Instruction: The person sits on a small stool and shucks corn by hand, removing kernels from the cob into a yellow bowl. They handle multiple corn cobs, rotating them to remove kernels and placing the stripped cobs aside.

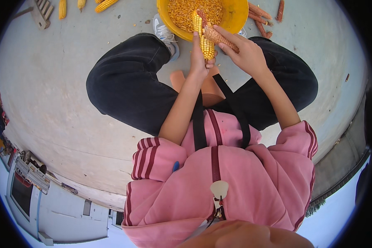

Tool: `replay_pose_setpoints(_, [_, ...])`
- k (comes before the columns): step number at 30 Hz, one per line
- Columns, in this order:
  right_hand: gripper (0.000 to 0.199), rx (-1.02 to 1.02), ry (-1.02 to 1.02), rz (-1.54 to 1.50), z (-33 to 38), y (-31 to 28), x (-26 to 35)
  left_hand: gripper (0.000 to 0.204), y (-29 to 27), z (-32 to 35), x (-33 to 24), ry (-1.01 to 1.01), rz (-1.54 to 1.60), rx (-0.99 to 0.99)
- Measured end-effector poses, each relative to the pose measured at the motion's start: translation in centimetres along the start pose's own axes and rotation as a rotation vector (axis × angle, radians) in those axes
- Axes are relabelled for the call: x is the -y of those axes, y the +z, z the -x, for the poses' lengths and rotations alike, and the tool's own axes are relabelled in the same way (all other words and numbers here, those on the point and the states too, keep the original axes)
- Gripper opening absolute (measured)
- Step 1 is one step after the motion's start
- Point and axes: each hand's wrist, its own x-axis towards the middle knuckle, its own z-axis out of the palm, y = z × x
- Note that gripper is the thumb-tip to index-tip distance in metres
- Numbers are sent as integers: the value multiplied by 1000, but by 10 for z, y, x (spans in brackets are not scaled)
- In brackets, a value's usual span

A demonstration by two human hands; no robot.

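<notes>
Both hands' fingers grasp corn: left hand [199,62] a yellow cob [204,39]; right hand [246,51] a bare cob [221,38]; kernels [186,10] fill yellow basin [235,16].

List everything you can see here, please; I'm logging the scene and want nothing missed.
Corn cob with kernels: one, yellow, held upright over the bowl.
Stripped cob: one, reddish brown, pressed against the yellow cob.
Bowl: one, yellow, holding loose kernels, on the ground ahead.
Bare cobs: several, reddish, right of the bowl.
Whole cobs: at least three, yellow, top left.
Wooden frame: one, pale, top left.
Concrete floor: grey.
Left hand: grips the yellow cob.
Right hand: holds the stripped cob.
</notes>
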Motion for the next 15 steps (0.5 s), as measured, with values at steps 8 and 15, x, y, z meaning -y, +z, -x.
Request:
replay_pose_setpoints(8, [43, 172, 59, 115, 8, -20, 27, 58, 3, 3, 3, 40, -27, -11])
replay_pose_setpoints(15, [38, 58, 109, 177, -17, 10, 16, 62, 6, 1, 0, 36, 23, 8])
